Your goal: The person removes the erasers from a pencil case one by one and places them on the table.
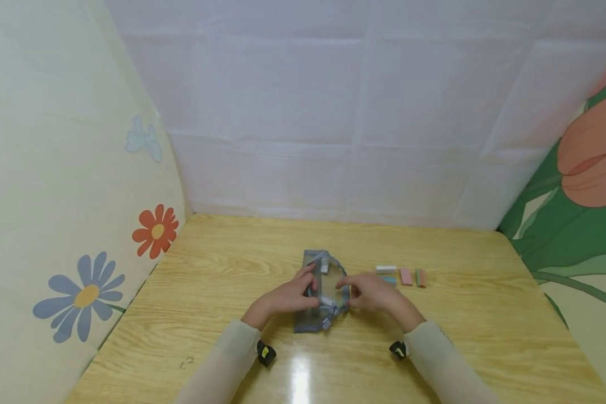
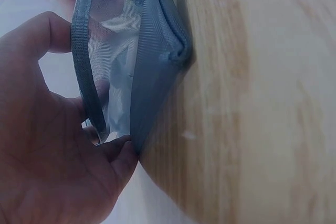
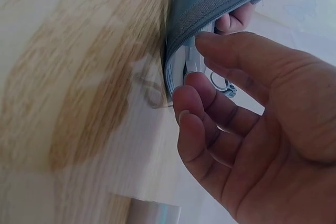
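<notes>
A grey-blue mesh pouch with a zip round its rim lies on the table, its mouth spread apart. My left hand holds the pouch's left side; in the left wrist view its fingers curl round the zip band. At the opposite side, my right hand reaches over the rim with fingers loosely bent and a gap between thumb and fingertips. In the right wrist view those fingertips are right beside the zip edge. Small white pieces show inside the pouch.
Right of the pouch lie a white block, a blue block, a pink block and a green-and-pink block. The wooden table meets a white sheet at the back. Flower-printed sheets stand at both sides.
</notes>
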